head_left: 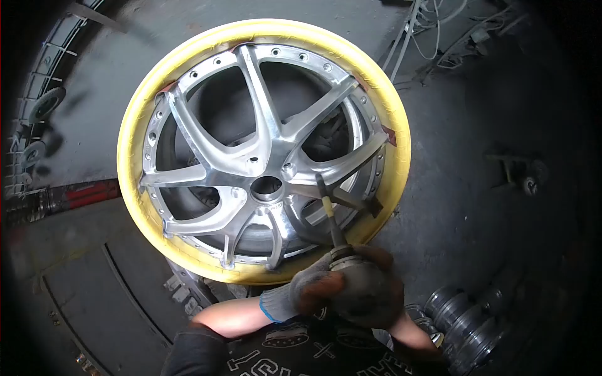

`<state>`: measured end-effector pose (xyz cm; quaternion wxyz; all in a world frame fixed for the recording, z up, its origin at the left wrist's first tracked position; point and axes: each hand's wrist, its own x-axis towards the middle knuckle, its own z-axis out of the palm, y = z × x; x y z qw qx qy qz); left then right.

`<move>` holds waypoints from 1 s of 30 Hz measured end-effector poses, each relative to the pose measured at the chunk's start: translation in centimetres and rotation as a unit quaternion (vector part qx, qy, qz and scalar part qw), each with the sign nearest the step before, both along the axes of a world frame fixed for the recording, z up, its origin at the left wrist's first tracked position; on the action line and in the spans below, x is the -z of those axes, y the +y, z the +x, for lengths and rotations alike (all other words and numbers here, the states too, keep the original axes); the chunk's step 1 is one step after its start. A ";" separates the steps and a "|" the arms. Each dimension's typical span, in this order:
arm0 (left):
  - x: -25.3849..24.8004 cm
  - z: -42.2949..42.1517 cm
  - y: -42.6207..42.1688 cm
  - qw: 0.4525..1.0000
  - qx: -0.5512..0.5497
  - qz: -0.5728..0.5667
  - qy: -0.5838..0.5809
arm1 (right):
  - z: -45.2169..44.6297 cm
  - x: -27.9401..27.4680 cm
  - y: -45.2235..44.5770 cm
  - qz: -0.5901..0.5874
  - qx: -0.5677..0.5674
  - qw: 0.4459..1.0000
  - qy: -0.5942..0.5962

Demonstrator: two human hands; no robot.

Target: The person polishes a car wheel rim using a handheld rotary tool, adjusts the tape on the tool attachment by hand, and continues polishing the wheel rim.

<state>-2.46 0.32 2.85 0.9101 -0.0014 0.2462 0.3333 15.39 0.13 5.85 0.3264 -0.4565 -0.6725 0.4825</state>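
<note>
A large alloy wheel with bare silver spokes lies face up in front of me, its outer lip wrapped in yellow tape. Small dark-red patches sit at several spoke ends. Both my hands wear grey gloves with brown-stained palms. They are closed around a hand-held die grinder with a long, narrow shaft and a yellow band. My left hand grips it from the left, my right hand from the right. The dark tip points at the spokes right of the centre bore; whether it touches is unclear. My hands partly hide the grinder's body.
Several dark cylindrical metal pieces stand at lower right. White cables hang at upper right. A wire rack with small wheels runs along the left, above a red-and-black bar. A metal support shows under the wheel's near edge.
</note>
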 end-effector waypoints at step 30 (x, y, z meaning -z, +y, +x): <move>-5.2 8.5 5.5 0.666 0.277 0.528 0.447 | 16.6 1.9 3.1 0.137 0.073 0.985 0.072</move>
